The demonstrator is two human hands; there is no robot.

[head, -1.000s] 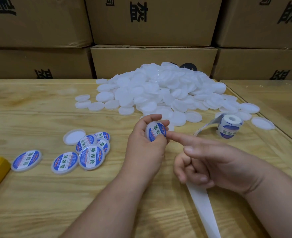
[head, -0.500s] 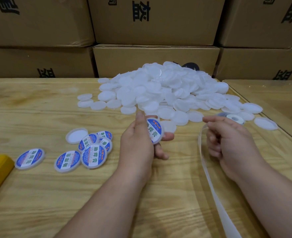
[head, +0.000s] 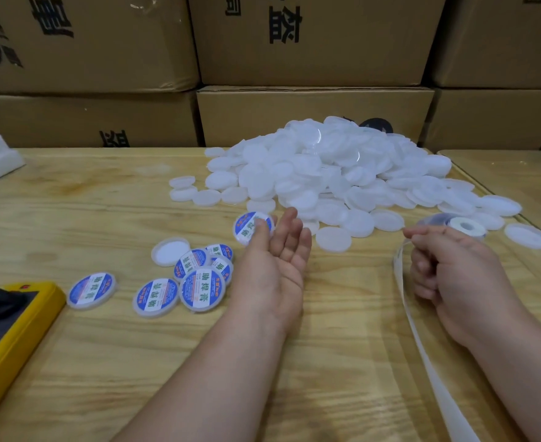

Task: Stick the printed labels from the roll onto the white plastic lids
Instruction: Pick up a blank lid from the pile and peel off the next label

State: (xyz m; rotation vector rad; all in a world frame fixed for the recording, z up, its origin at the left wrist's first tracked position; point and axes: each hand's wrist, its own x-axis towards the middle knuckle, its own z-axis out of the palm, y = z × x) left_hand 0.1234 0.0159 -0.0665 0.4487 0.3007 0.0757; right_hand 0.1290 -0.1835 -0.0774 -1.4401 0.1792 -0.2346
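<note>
Six labelled lids point(head: 201, 289), one upturned bare lid point(head: 171, 251), one label roll point(head: 463, 225), two hands point(head: 270, 266).

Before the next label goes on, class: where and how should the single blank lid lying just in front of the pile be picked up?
Grip the blank lid by its rim, pinching opposite edges from above, thumb on the near side. It lies flat on the table with open wood before it, and only its far edge meets the pile. The open left hand is nearest.

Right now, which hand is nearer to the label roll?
Right. The right hand is just in front of the roll, pinching the backing strip; the left hand is far to its left, by a labelled lid.
</note>
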